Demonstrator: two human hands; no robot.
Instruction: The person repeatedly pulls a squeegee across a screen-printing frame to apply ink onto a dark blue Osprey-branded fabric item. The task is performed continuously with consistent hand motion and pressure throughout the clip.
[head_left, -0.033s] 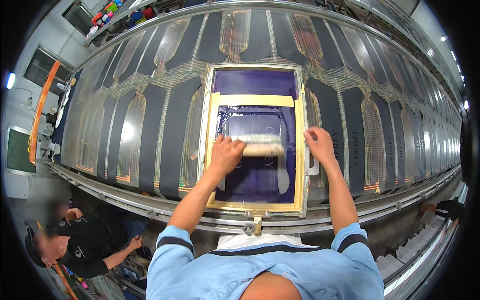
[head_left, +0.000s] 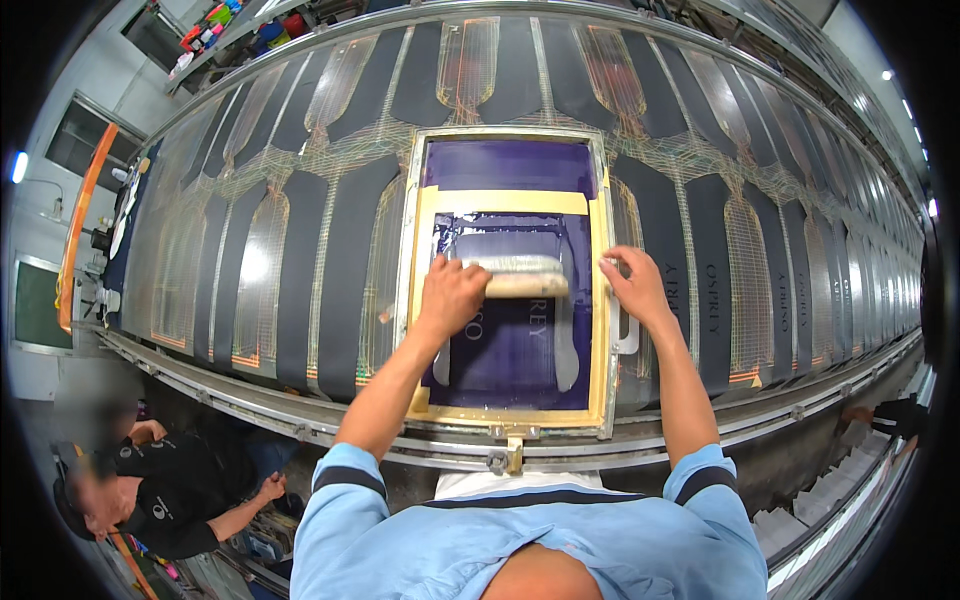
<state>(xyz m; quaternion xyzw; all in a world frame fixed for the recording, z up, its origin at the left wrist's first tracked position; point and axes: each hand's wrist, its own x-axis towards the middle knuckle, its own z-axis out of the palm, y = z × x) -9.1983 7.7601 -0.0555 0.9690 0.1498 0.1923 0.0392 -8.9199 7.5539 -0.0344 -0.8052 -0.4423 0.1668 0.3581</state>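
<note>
A silk-screen frame [head_left: 609, 350] with a purple mesh and yellow tape lies in front of me on the long table. My left hand [head_left: 453, 296] is closed round the left end of a squeegee [head_left: 528, 287] with a pale wooden edge. The squeegee lies crosswise over the mesh, near its middle. A grey smear and pale lettering show on the purple mesh [head_left: 505, 360] nearer to me. Fingers curled, my right hand [head_left: 636, 288] grips the right rim of the frame; its fingertips are partly hidden.
Dark fabric pieces [head_left: 712, 270] lie in rows along the table, some with printed lettering. A metal rail [head_left: 725, 427] edges the table's near side, with a clamp [head_left: 513, 455] below the frame. Another person [head_left: 180, 480] is at the lower left; an arm [head_left: 880, 415] shows at right.
My left hand and the squeegee have moved a little away from me over the mesh, uncovering more lettering. My right hand has shifted slightly up and left along the rim.
</note>
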